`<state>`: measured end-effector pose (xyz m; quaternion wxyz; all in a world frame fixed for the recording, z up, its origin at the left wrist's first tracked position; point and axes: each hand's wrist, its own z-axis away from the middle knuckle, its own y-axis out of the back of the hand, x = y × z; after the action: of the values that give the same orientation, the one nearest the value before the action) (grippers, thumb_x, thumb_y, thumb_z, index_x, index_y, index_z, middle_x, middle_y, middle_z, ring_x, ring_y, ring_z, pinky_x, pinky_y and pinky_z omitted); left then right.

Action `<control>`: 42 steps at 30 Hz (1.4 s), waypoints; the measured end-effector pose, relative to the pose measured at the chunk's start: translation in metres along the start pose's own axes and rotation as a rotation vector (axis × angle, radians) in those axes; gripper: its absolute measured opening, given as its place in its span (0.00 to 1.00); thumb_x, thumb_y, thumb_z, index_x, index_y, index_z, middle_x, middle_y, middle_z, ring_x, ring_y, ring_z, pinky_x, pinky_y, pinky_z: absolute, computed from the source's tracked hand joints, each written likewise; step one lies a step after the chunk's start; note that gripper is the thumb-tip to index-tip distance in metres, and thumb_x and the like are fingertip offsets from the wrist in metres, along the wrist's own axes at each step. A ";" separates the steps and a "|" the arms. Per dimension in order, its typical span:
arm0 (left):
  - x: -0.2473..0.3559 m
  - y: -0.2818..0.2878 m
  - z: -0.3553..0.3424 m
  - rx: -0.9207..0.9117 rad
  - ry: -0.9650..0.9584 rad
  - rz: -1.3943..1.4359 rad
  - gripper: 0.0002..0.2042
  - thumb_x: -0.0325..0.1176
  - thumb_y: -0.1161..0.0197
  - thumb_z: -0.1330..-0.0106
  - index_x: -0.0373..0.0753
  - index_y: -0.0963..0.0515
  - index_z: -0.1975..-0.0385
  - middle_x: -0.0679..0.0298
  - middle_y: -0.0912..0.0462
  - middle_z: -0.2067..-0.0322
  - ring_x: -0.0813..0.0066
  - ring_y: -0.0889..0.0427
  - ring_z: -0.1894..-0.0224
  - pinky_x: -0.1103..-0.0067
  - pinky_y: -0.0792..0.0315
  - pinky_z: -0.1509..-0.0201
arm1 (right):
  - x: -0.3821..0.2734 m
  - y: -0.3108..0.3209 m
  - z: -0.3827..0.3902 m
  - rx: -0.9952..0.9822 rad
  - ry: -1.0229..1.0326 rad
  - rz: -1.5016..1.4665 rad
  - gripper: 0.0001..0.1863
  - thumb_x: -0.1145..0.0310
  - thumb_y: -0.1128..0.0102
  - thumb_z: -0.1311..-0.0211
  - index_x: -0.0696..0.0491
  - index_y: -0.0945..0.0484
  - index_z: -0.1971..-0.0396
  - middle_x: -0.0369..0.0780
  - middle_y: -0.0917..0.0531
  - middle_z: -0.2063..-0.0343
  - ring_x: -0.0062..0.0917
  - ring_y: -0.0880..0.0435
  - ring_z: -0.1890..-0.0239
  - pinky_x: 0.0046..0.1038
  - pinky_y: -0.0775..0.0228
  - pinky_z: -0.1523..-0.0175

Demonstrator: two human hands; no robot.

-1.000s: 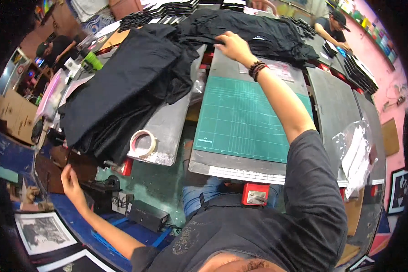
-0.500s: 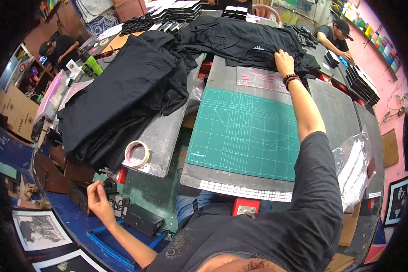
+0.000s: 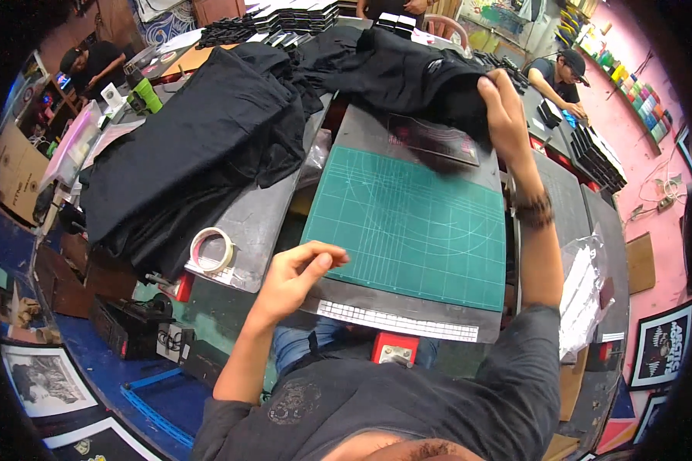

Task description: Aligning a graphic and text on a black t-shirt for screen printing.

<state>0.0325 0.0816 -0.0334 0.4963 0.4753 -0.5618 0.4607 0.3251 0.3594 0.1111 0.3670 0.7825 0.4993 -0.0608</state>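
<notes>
Half-open left hand (image 3: 291,280) neared the mat (image 3: 411,223); right hand (image 3: 507,123) pinches shirt (image 3: 415,81), pink wall (image 3: 632,165) beyond.

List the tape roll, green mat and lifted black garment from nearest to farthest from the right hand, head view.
1. Lifted black garment: in the right hand.
2. Green mat: below and left of the hand.
3. Tape roll: far left, beyond the mat.

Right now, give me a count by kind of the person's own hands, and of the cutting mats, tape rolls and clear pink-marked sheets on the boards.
Hands: 2, left hand and right hand, the right gripping black cloth
Cutting mat: 1
Tape roll: 1
Clear pink-marked sheet: 1
Total: 5
</notes>
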 end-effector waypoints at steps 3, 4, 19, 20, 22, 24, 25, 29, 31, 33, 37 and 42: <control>-0.003 -0.018 -0.016 -0.155 0.117 0.380 0.39 0.65 0.57 0.19 0.32 0.29 0.30 0.52 0.19 0.37 0.65 0.19 0.39 0.69 0.26 0.33 | -0.098 0.028 0.065 -0.498 0.124 -0.215 0.11 0.65 0.42 0.26 0.58 0.21 0.58 0.46 0.20 0.67 0.38 0.17 0.64 0.34 0.25 0.57; -0.003 -0.021 -0.021 -0.228 0.143 0.432 0.49 0.75 0.66 0.25 0.32 0.40 0.23 0.50 0.26 0.31 0.63 0.24 0.32 0.65 0.31 0.27 | -0.119 0.033 0.077 -0.735 0.322 -0.283 0.13 0.65 0.38 0.28 0.57 0.22 0.51 0.45 0.16 0.65 0.39 0.13 0.63 0.35 0.23 0.56; 0.033 -0.038 0.019 -0.406 0.178 -0.114 0.28 0.48 0.37 0.22 0.29 0.26 0.35 0.54 0.19 0.41 0.65 0.22 0.38 0.71 0.28 0.33 | -0.131 -0.089 0.106 -1.363 0.252 -0.783 0.36 0.38 0.60 0.18 0.55 0.24 0.34 0.51 0.21 0.36 0.44 0.27 0.30 0.46 0.45 0.23; 0.032 -0.036 0.021 -0.435 0.187 -0.063 0.28 0.48 0.37 0.22 0.29 0.26 0.34 0.54 0.19 0.40 0.65 0.23 0.37 0.71 0.29 0.32 | -0.129 -0.095 0.108 -1.527 0.139 -0.786 0.37 0.37 0.62 0.18 0.54 0.24 0.33 0.51 0.20 0.38 0.43 0.27 0.31 0.46 0.45 0.22; 0.029 -0.028 0.024 -0.518 0.178 0.035 0.29 0.47 0.37 0.22 0.29 0.27 0.33 0.52 0.21 0.37 0.66 0.25 0.34 0.71 0.31 0.29 | -0.126 -0.099 0.110 -1.589 0.057 -0.615 0.36 0.38 0.54 0.20 0.59 0.17 0.46 0.49 0.12 0.53 0.33 0.17 0.47 0.39 0.31 0.36; 0.030 -0.014 0.030 -0.506 0.300 0.127 0.29 0.44 0.37 0.22 0.27 0.30 0.31 0.52 0.23 0.35 0.66 0.27 0.31 0.71 0.33 0.27 | -0.118 -0.099 0.102 -1.722 0.090 -0.479 0.36 0.38 0.49 0.21 0.62 0.15 0.55 0.46 0.11 0.64 0.25 0.16 0.60 0.35 0.25 0.48; 0.031 -0.007 0.032 -0.498 0.346 0.178 0.30 0.42 0.36 0.23 0.26 0.31 0.30 0.52 0.24 0.34 0.66 0.28 0.30 0.70 0.34 0.26 | -0.113 -0.093 0.100 -1.669 0.109 -0.511 0.35 0.41 0.43 0.23 0.66 0.16 0.63 0.42 0.17 0.77 0.18 0.23 0.69 0.33 0.30 0.62; 0.021 0.001 0.039 -0.529 0.231 0.181 0.38 0.33 0.26 0.33 0.24 0.37 0.28 0.53 0.26 0.32 0.68 0.29 0.30 0.71 0.35 0.26 | -0.083 -0.046 0.078 -1.211 0.241 -0.543 0.29 0.48 0.30 0.32 0.66 0.17 0.68 0.42 0.16 0.75 0.26 0.18 0.69 0.33 0.24 0.57; 0.012 -0.004 0.041 -0.444 0.151 0.084 0.36 0.31 0.26 0.36 0.27 0.34 0.31 0.55 0.23 0.37 0.68 0.25 0.33 0.72 0.33 0.29 | -0.072 -0.005 0.072 -0.874 0.183 -0.531 0.28 0.49 0.26 0.39 0.65 0.17 0.71 0.45 0.12 0.70 0.34 0.11 0.63 0.34 0.20 0.50; 0.004 -0.011 0.038 -0.405 0.124 0.007 0.33 0.32 0.26 0.37 0.29 0.32 0.33 0.54 0.18 0.44 0.67 0.21 0.38 0.72 0.28 0.34 | -0.068 0.030 0.069 -0.685 0.174 -0.511 0.23 0.54 0.24 0.42 0.63 0.14 0.67 0.47 0.09 0.66 0.33 0.09 0.61 0.31 0.20 0.49; -0.003 -0.026 0.023 -0.319 -0.021 -0.475 0.23 0.33 0.29 0.35 0.31 0.25 0.44 0.47 0.17 0.58 0.56 0.13 0.53 0.65 0.22 0.51 | -0.082 0.100 0.082 -0.420 0.113 -0.428 0.24 0.53 0.21 0.43 0.63 0.12 0.66 0.49 0.09 0.66 0.29 0.10 0.66 0.29 0.20 0.55; 0.025 -0.042 0.005 0.048 -0.468 -0.629 0.12 0.27 0.33 0.33 0.30 0.17 0.53 0.50 0.13 0.57 0.52 0.12 0.54 0.67 0.20 0.49 | -0.099 0.161 0.105 0.029 0.065 -0.352 0.32 0.43 0.23 0.39 0.63 0.15 0.68 0.43 0.12 0.69 0.24 0.14 0.67 0.25 0.25 0.58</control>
<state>0.0719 0.0699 -0.0074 0.4606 0.7278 -0.4757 0.1784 0.4372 0.1825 0.1635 0.3231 0.6898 0.6393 -0.1057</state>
